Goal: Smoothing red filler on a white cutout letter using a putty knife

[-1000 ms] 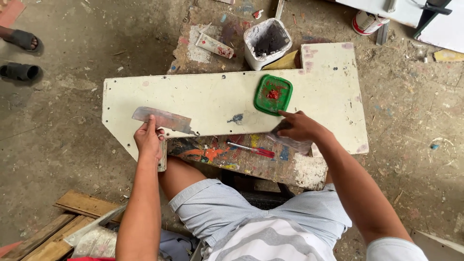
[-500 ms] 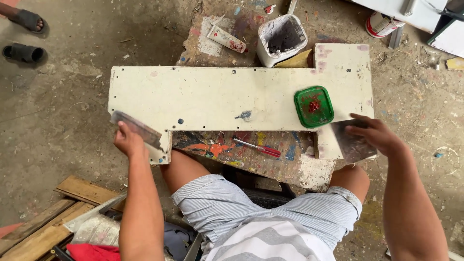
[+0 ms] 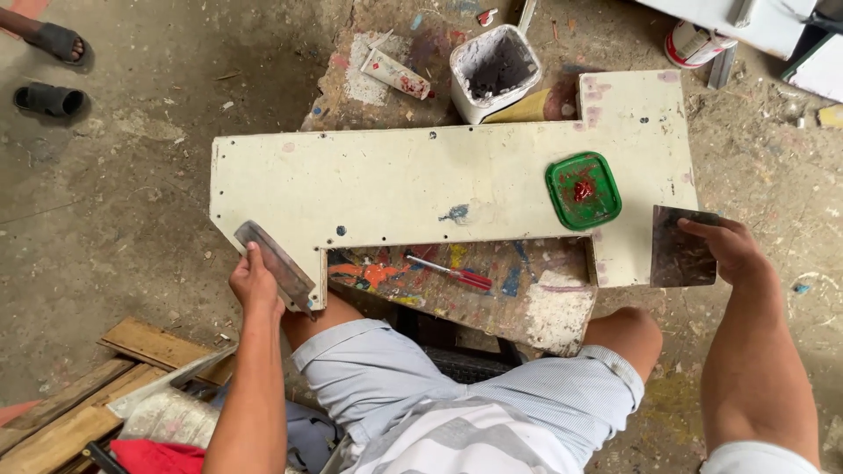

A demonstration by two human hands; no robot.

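Dusty concrete floor (image 3: pixel 132 193) surrounds a paint-stained low counter (image 3: pixel 492 290) where a person sits in pale shorts. Across that counter lies a cream-coloured notched panel (image 3: pixel 421 184), drilled with small holes and marked by a grey-blue smear near its middle. The left hand (image 3: pixel 255 285) is closed around a narrow metal scraper blade (image 3: pixel 274 263), which rests slanted on the panel's lower left corner. The right hand (image 3: pixel 733 250) grips a wider, dull metal scraper plate (image 3: pixel 680 247) by its edge, fingers curled over the top, held at the panel's right end and partly past its rim.

On the panel, just left of that plate, sits a green square lid (image 3: pixel 583 190) carrying a red dab. Beneath the panel's notch a red-handled screwdriver (image 3: pixel 450 273) lies on the counter. Behind the panel stand a white tub (image 3: pixel 494 70) with a dark inside and a smeared tube (image 3: pixel 397 73). Far left, two dark sandals (image 3: pixel 48 70) rest on the floor; wooden offcuts (image 3: pixel 79 404) lie by the person's left knee.

Judging by both blades, the filling or smoothing stage looks to be in hand; a next pass would call for loading filler and laying a blade flat.
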